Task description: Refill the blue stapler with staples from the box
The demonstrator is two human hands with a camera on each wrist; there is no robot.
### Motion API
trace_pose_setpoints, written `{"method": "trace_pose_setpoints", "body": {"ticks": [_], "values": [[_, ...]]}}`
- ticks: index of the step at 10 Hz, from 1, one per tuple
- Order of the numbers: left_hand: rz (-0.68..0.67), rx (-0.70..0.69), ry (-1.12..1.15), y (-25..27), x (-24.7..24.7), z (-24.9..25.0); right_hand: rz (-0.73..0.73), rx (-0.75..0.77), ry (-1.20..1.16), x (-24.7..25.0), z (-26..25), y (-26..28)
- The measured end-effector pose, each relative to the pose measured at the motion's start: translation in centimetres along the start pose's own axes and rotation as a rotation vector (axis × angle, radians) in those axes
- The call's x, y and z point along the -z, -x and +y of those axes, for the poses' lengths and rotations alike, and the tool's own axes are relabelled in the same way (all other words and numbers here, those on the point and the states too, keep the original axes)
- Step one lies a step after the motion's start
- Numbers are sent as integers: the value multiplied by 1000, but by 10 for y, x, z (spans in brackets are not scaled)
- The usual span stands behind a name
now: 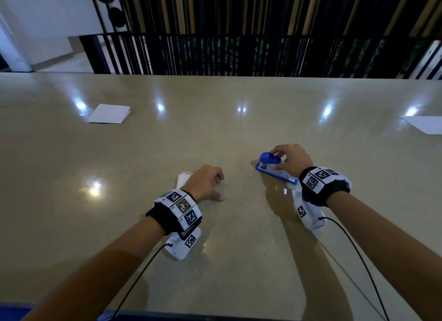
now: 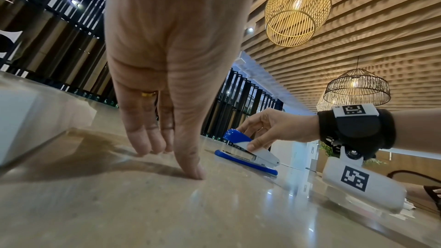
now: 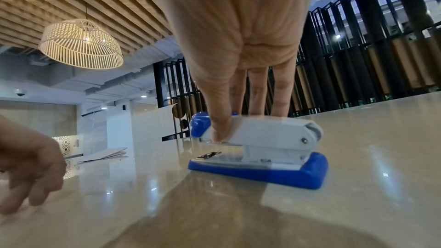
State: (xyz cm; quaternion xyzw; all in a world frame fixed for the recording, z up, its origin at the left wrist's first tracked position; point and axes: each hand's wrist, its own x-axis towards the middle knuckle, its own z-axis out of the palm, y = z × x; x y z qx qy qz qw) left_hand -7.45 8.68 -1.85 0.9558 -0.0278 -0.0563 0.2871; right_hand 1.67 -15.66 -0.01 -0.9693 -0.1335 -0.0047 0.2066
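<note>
Gripping the blue-and-white plastic stapler point(image 1: 275, 169) from above, your right hand point(image 1: 293, 159) pinched its white upper arm, thumb point(image 3: 220, 129) on the near side and fingers point(image 3: 279, 99) on the far side. The stapler stood on the glossy beige stone table point(image 1: 215, 129), ahead of your right wrist: blue base flat on the surface, blue cap at the front end, grey hinge pin at the rear, upper arm slightly raised over the base. A small metal plate point(image 3: 208, 155) showed at the front of the base.

Your left hand point(image 1: 205, 183) held nothing; its fingers were loosely bent, tips touching the table, well apart from the stapler. A gold ring point(image 2: 148, 94) sat on one finger.

A small white box point(image 1: 183, 178) lay just beside and partly under the left hand, mostly hidden; its lid and contents could not be made out. Whether staples lay inside the stapler could not be told. Folded white paper point(image 1: 108, 114) lay far left; a second white sheet point(image 1: 424, 127) was cut off at the right edge.
</note>
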Motion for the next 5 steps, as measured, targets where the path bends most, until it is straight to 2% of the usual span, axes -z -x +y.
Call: {"method": "trace_pose_setpoints", "body": {"ticks": [3,4,5], "values": [[-54,-15,-55,-1,1,2,-54,-6,13,-4,0,-4],[-114,-10,-175,-7,10,11,-116,-24,70,4,-4,-13],[-116,-6,-254,-16,30,21,-189,5,90,14,-8,-27]]}}
